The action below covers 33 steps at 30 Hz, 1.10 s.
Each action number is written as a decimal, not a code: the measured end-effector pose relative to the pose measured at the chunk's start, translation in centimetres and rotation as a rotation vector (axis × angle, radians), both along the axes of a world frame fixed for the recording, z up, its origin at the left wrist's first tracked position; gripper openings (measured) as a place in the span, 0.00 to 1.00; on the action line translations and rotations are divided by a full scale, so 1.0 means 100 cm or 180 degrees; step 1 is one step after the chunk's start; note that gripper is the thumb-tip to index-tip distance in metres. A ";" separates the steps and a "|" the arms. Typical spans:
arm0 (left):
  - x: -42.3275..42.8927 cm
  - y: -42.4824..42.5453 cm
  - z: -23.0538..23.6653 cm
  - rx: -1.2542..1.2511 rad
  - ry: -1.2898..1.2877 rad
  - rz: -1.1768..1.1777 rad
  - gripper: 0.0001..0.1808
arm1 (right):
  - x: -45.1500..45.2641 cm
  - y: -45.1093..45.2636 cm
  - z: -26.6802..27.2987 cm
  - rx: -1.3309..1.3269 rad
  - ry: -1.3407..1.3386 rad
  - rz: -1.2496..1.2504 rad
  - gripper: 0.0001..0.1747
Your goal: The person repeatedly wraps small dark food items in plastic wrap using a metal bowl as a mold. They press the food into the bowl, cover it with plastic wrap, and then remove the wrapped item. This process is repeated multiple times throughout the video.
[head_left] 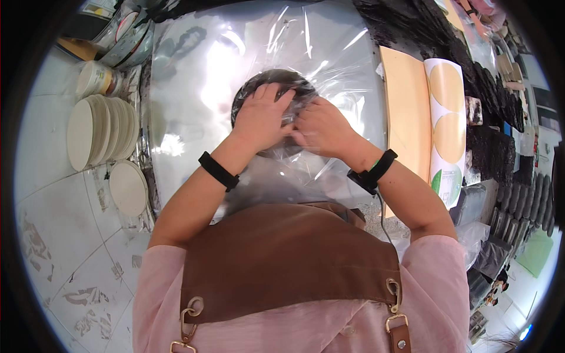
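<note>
A dark round disc (pixel 289 152) lies before me, partly covered by wrinkled clear plastic film (pixel 326 79). My left hand (pixel 265 117) rests on the disc with its fingers spread over the upper part. Against the disc's right side, my right hand (pixel 324 125) has its fingers curled into gathered film. Both thumbs come close together at the disc's middle. Film and hands hide much of the disc's surface, and its material is hard to make out. Under everything is a work surface covered with shiny clear sheeting (pixel 185 88).
On the left are a row of pale round discs (pixel 106 130), one more pale disc (pixel 128 187) and a white tub (pixel 93 79). To the right lie a tan sheet (pixel 406 106) and a sheet with round tan labels (pixel 446 88). Dark wrapped blocks (pixel 470 205) stand beyond; another person's arm (pixel 474 17) shows.
</note>
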State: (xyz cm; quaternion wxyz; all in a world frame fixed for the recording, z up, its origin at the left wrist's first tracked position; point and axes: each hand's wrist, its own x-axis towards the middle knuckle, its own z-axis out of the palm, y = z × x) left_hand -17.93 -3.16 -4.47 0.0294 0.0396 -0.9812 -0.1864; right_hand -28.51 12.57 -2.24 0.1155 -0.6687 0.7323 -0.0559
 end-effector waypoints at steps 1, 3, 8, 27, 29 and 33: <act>0.001 0.001 0.000 -0.0161 -0.0003 -0.0050 0.40 | -0.001 0.005 0.007 -0.0127 -0.0134 -0.0010 0.13; 0.007 0.003 -0.001 -0.0470 -0.0033 -0.0117 0.40 | 0.004 0.026 0.025 -0.0366 -0.0426 0.0000 0.17; 0.002 0.009 -0.007 -0.1058 -0.0050 -0.0373 0.41 | 0.007 0.116 0.007 -0.0529 -0.1376 -0.3195 0.28; 0.006 0.010 0.005 -0.1148 -0.0480 -0.0367 0.41 | 0.013 0.193 0.017 -0.2052 -0.1382 -0.2595 0.06; 0.003 0.007 0.001 -0.1200 -0.0200 -0.0345 0.41 | 0.007 0.215 0.004 -0.2243 -0.1626 -0.2904 0.09; 0.005 0.008 0.003 -0.0876 -0.0345 -0.0373 0.39 | 0.078 0.078 0.022 -0.0988 -0.0269 -0.0321 0.33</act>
